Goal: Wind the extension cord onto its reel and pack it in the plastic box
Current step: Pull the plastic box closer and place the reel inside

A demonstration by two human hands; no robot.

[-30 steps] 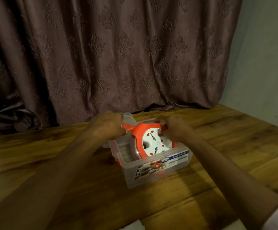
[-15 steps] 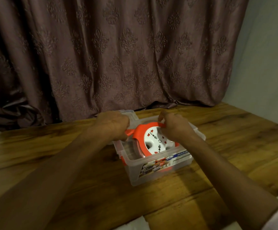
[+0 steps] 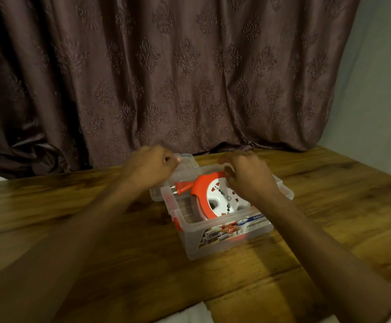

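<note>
The orange and white cord reel (image 3: 215,197) stands tilted inside the clear plastic box (image 3: 213,243) on the wooden table. Its orange plug (image 3: 181,189) lies free at the box's left end, pins pointing left. The box's clear lid (image 3: 186,163) stands open behind the box. My left hand (image 3: 150,170) is at the lid's left corner with its fingers curled on the edge. My right hand (image 3: 248,180) hovers just above the reel's upper right, fingers loosely bent and holding nothing. It hides the reel's right side.
A brown patterned curtain (image 3: 166,78) hangs right behind the box and drapes onto the wooden table (image 3: 85,206). A pale wall (image 3: 381,89) stands at the right. The table's near edge runs along the bottom of the view.
My left hand has let go of the plug and moved up to the lid. My right hand has come off the reel, which now rests lower in the box.
</note>
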